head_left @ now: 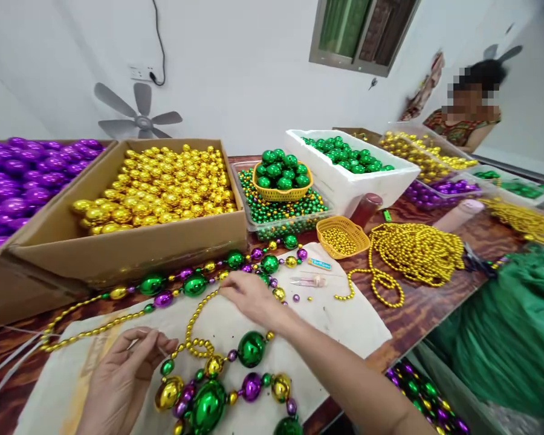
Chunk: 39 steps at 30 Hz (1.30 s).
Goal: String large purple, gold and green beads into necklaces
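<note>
My left hand [129, 368] is at the lower left, thumb and fingertips pinched together beside the small beads at the end of a necklace. A thin white string [18, 365] runs leftward from near those fingers. The necklace [210, 406] of large green, gold and purple beads lies on the white cloth [353, 326]. From it a strand of small gold beads [191, 326] rises to my right hand [249, 296], whose bent fingertips close on the strand's upper end. Behind the hands, a second necklace [194, 285] lies along the front of the cardboard box.
Boxes of purple balls [27, 175] and gold balls [167, 187] stand behind. A tub [276, 226], foam box [367, 187], yellow basket [344, 254] and gold bead strands [417, 251] extend rightward. Scissors [478, 260] lie at right. A person [471, 109] is at the back right.
</note>
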### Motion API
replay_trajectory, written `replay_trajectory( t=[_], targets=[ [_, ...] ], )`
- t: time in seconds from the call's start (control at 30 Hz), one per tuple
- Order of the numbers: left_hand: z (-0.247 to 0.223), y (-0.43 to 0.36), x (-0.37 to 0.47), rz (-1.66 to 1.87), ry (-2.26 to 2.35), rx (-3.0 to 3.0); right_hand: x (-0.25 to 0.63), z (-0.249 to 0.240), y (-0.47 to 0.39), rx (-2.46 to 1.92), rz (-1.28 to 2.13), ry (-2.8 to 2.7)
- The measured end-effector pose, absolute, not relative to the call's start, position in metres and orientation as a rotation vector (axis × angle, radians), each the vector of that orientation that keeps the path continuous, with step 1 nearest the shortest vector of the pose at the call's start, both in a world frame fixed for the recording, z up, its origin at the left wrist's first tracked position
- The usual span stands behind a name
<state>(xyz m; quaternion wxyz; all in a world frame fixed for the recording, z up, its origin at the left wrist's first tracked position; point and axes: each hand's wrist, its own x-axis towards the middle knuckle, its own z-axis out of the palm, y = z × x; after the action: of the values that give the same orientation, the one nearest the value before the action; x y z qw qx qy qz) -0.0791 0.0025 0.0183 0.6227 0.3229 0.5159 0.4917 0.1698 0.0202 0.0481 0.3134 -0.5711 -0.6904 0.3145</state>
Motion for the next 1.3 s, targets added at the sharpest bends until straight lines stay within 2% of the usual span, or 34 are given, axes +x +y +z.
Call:
replay_trajectory(
  t=[0.13,0.23,0.43,0.6,0.7,0.8,0.9,0.97,1.07,1.2,1.3],
  targets=[
    [0.013,0.008,-0.073,1.159,1.196,0.696,0.285,0.027,-0.010,-1.903,0.546,-1.877],
    [0.008,0.008,-0.064,1.194,1.195,0.682,0.341,0.010,-0.028,-2.045,0.425,-2.012],
    [0.009,-0.001,-0.057,1.285,1.142,0.692,0.364,-0.022,-0.036,-1.986,0.303,-2.257],
    [0.007,-0.008,-0.059,1.344,1.113,0.671,0.373,-0.032,-0.033,-1.991,0.246,-2.247],
    [0.002,-0.009,-0.060,1.387,1.086,0.646,0.355,-0.016,-0.033,-1.985,0.308,-2.181],
    [-0.002,-0.009,-0.061,1.430,1.062,0.623,0.302,0.017,-0.030,-1.875,0.572,-2.062],
    [-0.006,-0.009,-0.060,1.461,1.049,0.606,0.236,0.049,-0.021,-1.581,0.837,-2.161],
    [-0.008,-0.010,-0.060,1.477,1.044,0.599,0.200,0.062,-0.012,-1.422,0.873,-2.280],
    [-0.010,-0.010,-0.060,1.497,1.042,0.595,0.166,0.069,0.005,-1.262,0.865,-2.463],
    [-0.011,-0.011,-0.059,1.522,1.042,0.608,0.146,0.072,0.028,-1.062,1.097,-2.539],
    [-0.011,-0.010,-0.058,1.532,1.041,0.625,0.137,0.076,0.041,-1.069,1.248,-2.567]
  ],
)
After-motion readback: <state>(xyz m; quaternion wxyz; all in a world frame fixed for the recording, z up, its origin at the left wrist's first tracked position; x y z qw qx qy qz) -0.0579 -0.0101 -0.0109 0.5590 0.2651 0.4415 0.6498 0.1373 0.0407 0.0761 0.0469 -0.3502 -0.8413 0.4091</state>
